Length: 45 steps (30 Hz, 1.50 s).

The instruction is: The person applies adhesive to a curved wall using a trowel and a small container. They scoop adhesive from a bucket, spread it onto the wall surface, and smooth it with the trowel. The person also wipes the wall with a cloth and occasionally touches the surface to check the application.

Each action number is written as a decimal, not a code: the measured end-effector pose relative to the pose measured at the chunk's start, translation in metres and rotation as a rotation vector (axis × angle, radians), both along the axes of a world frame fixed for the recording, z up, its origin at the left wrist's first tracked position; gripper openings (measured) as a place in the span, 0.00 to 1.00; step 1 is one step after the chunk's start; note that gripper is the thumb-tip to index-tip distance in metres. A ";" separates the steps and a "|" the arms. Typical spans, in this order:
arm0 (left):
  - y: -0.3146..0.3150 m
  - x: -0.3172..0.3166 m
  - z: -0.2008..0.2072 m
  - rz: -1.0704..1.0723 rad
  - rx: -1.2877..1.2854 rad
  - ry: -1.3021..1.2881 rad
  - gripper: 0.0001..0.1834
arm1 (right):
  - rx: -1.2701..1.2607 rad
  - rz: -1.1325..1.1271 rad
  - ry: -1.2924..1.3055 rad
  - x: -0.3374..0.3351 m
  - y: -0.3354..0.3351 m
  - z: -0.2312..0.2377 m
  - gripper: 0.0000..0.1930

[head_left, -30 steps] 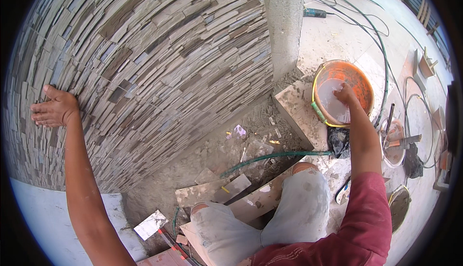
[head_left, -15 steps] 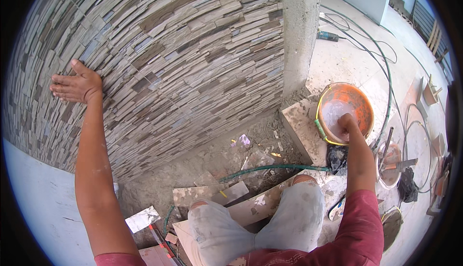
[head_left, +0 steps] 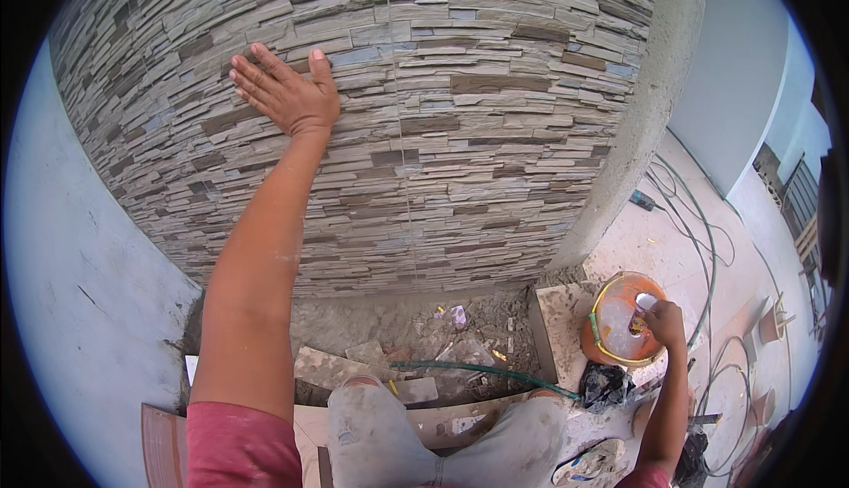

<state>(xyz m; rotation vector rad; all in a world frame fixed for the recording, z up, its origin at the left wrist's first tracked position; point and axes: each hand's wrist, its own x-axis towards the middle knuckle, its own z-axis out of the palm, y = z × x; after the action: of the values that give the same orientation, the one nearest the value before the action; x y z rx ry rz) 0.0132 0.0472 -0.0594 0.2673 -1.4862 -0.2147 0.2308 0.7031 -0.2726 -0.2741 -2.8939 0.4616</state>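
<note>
Two-handed, before a far wall [head_left: 495, 179] of stone strips, long axes running left to right, near a pale, dirty floor [head_left: 623, 240]. With left hand [head_left: 292, 95] spread against the wall; with right hand [head_left: 665, 322] curled over an orange bucket [head_left: 623, 288], upright at right, mouth upward. Cannot tell whether pinching the whitish thing [head_left: 646, 301] inside.

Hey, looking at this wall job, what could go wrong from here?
The right hand is at the orange bucket; a knock could slop its cloudy liquid onto the floor, perhaps making it slippery.

The green hose runs close by the person's legs and might trip them.

The left hand appears to rest bare on the rough stone-clad wall, so sliding it might scrape the skin.
</note>
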 end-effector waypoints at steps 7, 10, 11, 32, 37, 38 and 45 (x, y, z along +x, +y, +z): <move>-0.015 0.012 -0.005 -0.035 -0.019 -0.105 0.51 | 0.241 0.645 0.046 -0.087 -0.253 0.245 0.12; -0.006 0.015 0.001 -0.170 0.025 -0.182 0.52 | 0.282 0.782 0.377 -0.119 -0.329 0.356 0.18; -0.008 0.020 0.000 -0.203 0.018 -0.221 0.53 | 0.289 0.727 0.327 -0.128 -0.342 0.380 0.18; -0.099 0.124 -0.047 -0.202 0.522 -1.104 0.70 | 0.921 0.812 -0.360 -0.092 -0.384 0.252 0.21; -0.101 0.132 -0.034 -0.249 0.571 -1.120 0.70 | 0.489 1.194 0.548 -0.111 -0.579 0.380 0.17; -0.097 0.130 -0.030 -0.262 0.574 -1.125 0.70 | 0.469 1.044 0.403 -0.108 -0.594 0.403 0.17; -0.104 0.136 -0.027 -0.301 0.605 -1.175 0.70 | 0.476 0.774 0.357 -0.119 -0.505 0.368 0.21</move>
<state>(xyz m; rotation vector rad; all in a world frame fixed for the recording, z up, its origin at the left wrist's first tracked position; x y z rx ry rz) 0.1494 -0.0572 -0.0859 0.7356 -2.6062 -0.8591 0.1121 0.1982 0.0957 0.9175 -2.5393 -0.0914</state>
